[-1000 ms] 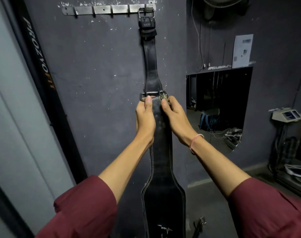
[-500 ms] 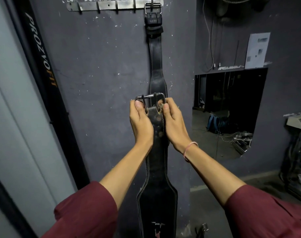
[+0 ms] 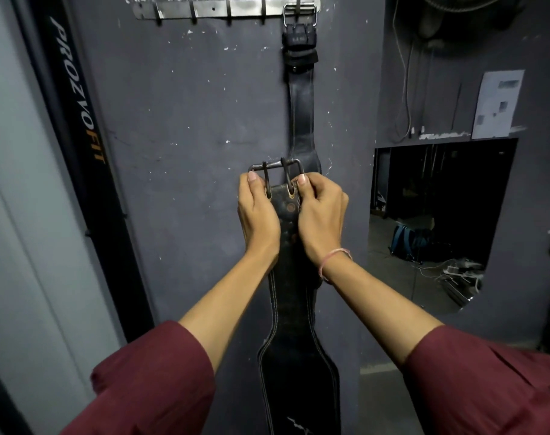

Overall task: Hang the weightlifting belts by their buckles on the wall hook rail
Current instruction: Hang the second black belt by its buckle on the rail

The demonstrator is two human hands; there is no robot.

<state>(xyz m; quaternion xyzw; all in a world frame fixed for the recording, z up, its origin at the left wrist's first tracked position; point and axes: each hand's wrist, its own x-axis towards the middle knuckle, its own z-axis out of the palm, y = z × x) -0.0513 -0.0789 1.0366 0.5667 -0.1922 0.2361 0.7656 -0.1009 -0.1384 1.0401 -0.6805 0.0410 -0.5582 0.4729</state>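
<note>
A metal hook rail (image 3: 226, 9) runs along the top of the dark wall. One black leather belt (image 3: 301, 114) hangs from the rail's rightmost hook by its buckle (image 3: 299, 14). In front of it I hold a second black belt (image 3: 291, 356) upright, its two-prong buckle (image 3: 275, 171) at the top, well below the rail. My left hand (image 3: 257, 215) grips the belt's left edge just under the buckle. My right hand (image 3: 320, 211) grips the right edge, thumb at the buckle's right end. The belt's wide part hangs down between my forearms.
Several free hooks (image 3: 193, 17) stand left of the hung belt. A black post with PROZVOFIT lettering (image 3: 76, 89) leans at the left. A wall opening (image 3: 437, 221) at the right shows a dim room with a blue bag. A paper sheet (image 3: 498, 103) is stuck above it.
Both hands have shifted the held belt slightly left, off the hung belt's line. The buckle now stands clear above my thumbs. The view has tilted so the rail sits higher in frame.
</note>
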